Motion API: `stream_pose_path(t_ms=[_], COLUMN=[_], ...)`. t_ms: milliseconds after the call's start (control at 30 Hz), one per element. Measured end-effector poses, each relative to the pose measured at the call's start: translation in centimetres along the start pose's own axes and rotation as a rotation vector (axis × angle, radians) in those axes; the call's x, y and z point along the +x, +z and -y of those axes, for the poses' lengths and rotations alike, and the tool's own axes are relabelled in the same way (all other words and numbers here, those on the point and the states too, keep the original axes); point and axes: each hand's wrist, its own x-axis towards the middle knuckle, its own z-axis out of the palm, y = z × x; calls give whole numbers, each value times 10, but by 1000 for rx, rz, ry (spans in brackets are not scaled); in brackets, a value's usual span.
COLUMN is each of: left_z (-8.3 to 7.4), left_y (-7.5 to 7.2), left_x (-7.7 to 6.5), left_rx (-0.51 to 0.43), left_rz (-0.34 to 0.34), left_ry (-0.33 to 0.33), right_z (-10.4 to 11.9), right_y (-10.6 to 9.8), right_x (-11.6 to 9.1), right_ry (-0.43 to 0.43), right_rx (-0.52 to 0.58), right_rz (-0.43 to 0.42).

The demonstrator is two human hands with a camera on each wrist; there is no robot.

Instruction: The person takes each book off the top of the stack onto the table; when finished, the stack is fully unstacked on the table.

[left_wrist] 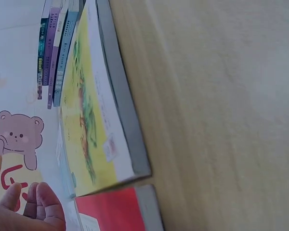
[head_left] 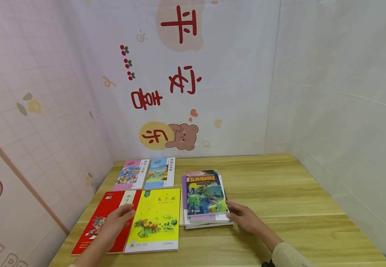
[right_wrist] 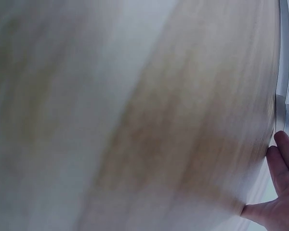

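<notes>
The stack point(head_left: 204, 198) lies near the middle of the table point(head_left: 266, 185). At its right edge is the right hand point(head_left: 246, 218), fingers extended, thumb apart. Left of the stack lie the yellow book point(head_left: 154, 218) and the red book point(head_left: 96, 211); over the latter hangs the left hand point(head_left: 114, 224), loosely bent, holding nothing. Behind them lie pink point(head_left: 129, 174) and blue books point(head_left: 159, 174).

The head view looks forward and down across the counter point(head_left: 279, 200); the left wrist view, turned sideways, sits close by the yellow book point(left_wrist: 86, 139), which both show; the right wrist view faces the counter closely.
</notes>
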Motion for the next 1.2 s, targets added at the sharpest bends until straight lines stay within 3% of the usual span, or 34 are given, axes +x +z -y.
stream_pose_path(t_ms=[367, 667, 933, 1200], left_z=[-22, -41, -43, -38], left_y=[32, 83, 130, 144], left_x=[10, 28, 37, 40], left_rx=[-45, -101, -104, -54], left_rz=[50, 85, 107, 92], left_ry=[79, 85, 60, 66], right_z=[3, 8, 14, 16], right_y=[-1, -3, 0, 6], right_x=[3, 10, 16, 24], right_ry=[0, 17, 15, 20], right_rx=[7, 9, 38, 64], right_rz=[-53, -102, -120, -139])
